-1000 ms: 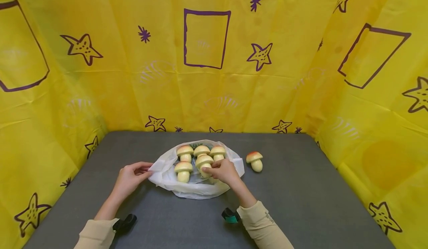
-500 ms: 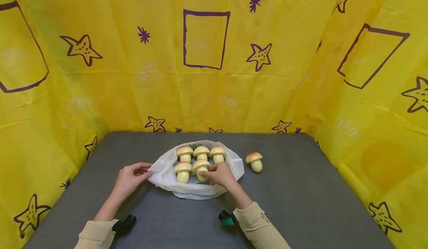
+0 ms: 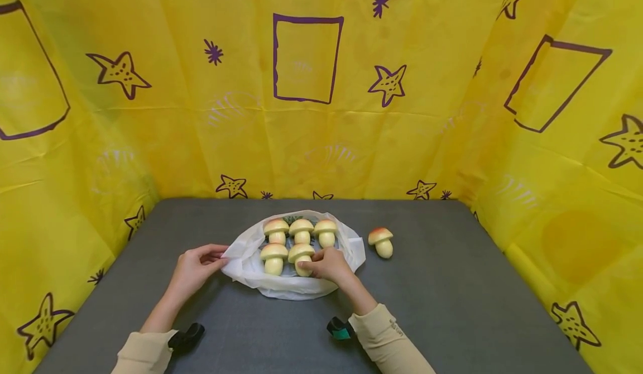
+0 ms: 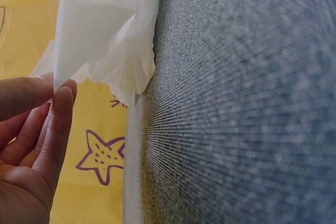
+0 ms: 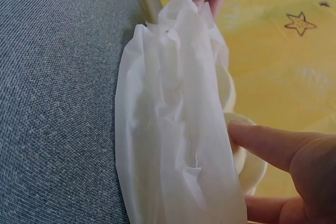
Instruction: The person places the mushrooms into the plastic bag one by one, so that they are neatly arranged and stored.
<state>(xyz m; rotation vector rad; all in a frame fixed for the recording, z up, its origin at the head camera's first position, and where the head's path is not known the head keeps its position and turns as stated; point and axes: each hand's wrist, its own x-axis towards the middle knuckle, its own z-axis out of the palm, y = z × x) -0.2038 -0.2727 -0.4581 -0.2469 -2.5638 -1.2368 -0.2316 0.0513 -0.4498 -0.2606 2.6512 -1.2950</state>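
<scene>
A white plastic bag (image 3: 293, 291) lies with its mouth spread wide, several cream toy mushrooms with reddish-tinged caps inside. My left hand (image 3: 193, 267) pinches the bag's left edge between thumb and fingers; the left wrist view shows the pinched plastic (image 4: 97, 30) up close. Over the bag's front right, my right hand (image 3: 332, 265) holds the stem of a toy mushroom (image 3: 301, 250) in the front row, beside another mushroom (image 3: 274, 258). Three mushrooms form the row behind. In the right wrist view the bag's wall (image 5: 168, 129) hides most of the held mushroom.
One more toy mushroom (image 3: 382, 243) lies on the dark grey table (image 3: 452, 284), just right of the bag. Some dark green shows at the bag's back (image 3: 292, 218). Yellow cloth (image 3: 311, 139) with purple drawings walls in the table's back and sides.
My right hand has moved slightly left and toward me with its mushroom, lowering it beside the front-left one. My left hand keeps its pinch on the bag's edge.
</scene>
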